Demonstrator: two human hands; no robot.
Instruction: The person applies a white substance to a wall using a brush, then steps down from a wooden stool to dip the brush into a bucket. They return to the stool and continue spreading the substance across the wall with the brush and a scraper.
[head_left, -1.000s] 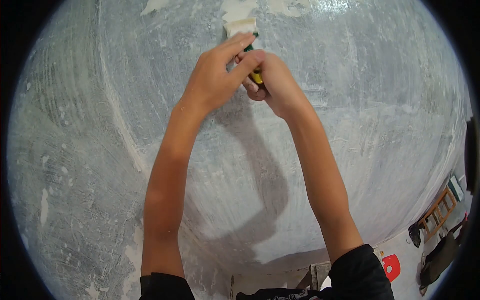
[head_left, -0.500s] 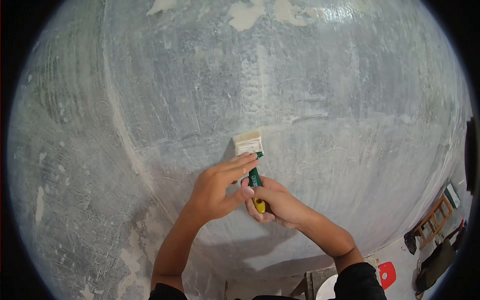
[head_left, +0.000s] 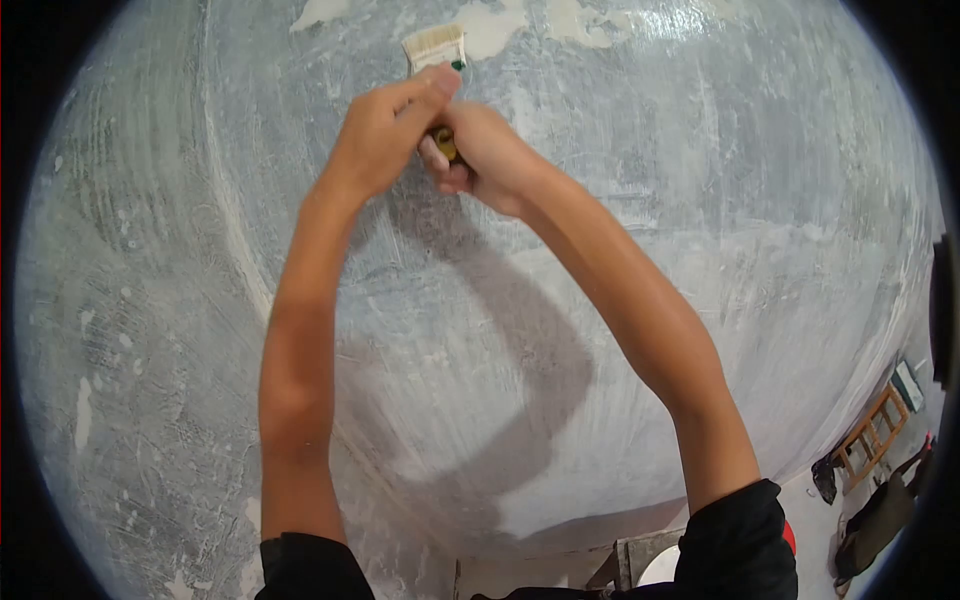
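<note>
A flat paintbrush (head_left: 437, 46) with pale bristles is against the upper part of the grey, white-streaked wall (head_left: 640, 300), its bristles pointing up. My right hand (head_left: 487, 155) is closed round its handle, whose yellow end shows between the fingers. Close beside it, my left hand (head_left: 385, 130) grips the brush just below the bristles, thumb and fingers pressed together there. Most of the green handle is hidden by both hands.
A wall corner runs down the left side. At the bottom are a wooden stand (head_left: 640, 550) and a white round thing (head_left: 660, 568). On the lower right are a red object (head_left: 789, 538), a wooden ladder-like frame (head_left: 872, 437) and dark items on the floor.
Both hands and the brush have moved up the wall and somewhat left. My arms are stretched further out, and my left fingers have closed in on the brush.
</note>
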